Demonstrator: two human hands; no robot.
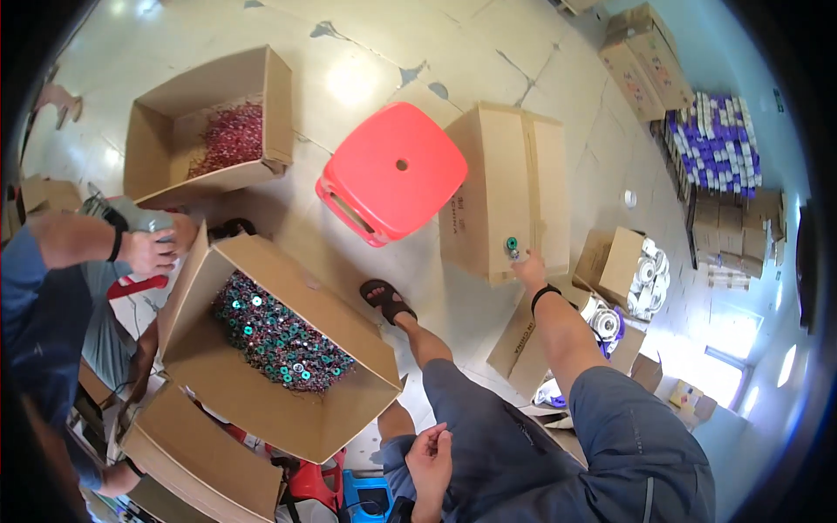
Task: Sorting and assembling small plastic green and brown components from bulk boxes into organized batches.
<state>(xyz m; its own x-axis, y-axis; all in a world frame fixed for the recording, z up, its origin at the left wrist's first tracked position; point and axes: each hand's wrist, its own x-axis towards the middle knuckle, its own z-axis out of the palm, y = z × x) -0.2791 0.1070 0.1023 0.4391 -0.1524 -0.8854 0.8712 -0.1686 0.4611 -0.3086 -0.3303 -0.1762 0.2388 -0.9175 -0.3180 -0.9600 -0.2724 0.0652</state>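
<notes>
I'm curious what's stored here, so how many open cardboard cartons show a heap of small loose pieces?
2: the upper-left carton with reddish pieces, and the lower-left carton with mixed dark and teal pieces. Others may be hidden.

The head view is taken from the wearer's head and is directed steeply down at the floor (pixel 488 52). The left hand (pixel 430 458) and right hand (pixel 528 264) are covered from near; a wall (pixel 741 61) is caught farther off, toward the right rim.
</notes>
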